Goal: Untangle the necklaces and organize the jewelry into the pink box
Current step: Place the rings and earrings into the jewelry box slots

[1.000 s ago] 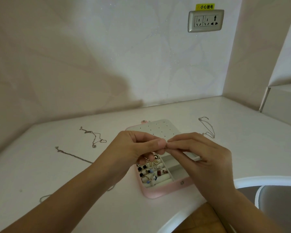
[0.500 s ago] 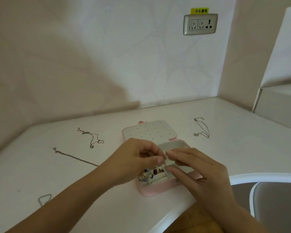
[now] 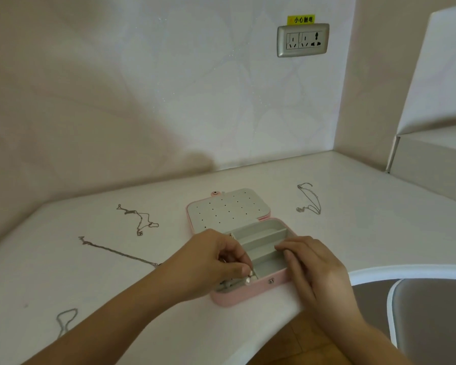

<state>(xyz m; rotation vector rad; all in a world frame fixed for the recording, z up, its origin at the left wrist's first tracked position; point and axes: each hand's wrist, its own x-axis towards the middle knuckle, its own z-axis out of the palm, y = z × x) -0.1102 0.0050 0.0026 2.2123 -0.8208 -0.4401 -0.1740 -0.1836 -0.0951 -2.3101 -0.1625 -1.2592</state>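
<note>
The pink box (image 3: 250, 292) lies open near the table's front edge, its grey dotted lid (image 3: 228, 208) folded back flat. My left hand (image 3: 208, 262) hovers over the box's left compartment and pinches a small pearl-tipped piece (image 3: 248, 275) between thumb and fingertips. My right hand (image 3: 313, 267) rests on the box's right rim with fingers slightly bent. The rings in the left compartment are mostly hidden under my left hand. Thin silver necklaces lie on the table: one at the left back (image 3: 140, 218), a long one (image 3: 116, 251) left of the box, one at the right back (image 3: 309, 198).
Another chain loop (image 3: 66, 318) lies near the front left by my forearm. A wall socket (image 3: 302, 40) sits on the back wall. A grey chair (image 3: 432, 320) stands at the lower right past the curved table edge (image 3: 406, 270). A white shelf (image 3: 432, 154) rises at right.
Both hands dropped from above the box down onto it. My hands parted: the left keeps the small piece over the left compartment, the right moved to the box's right rim.
</note>
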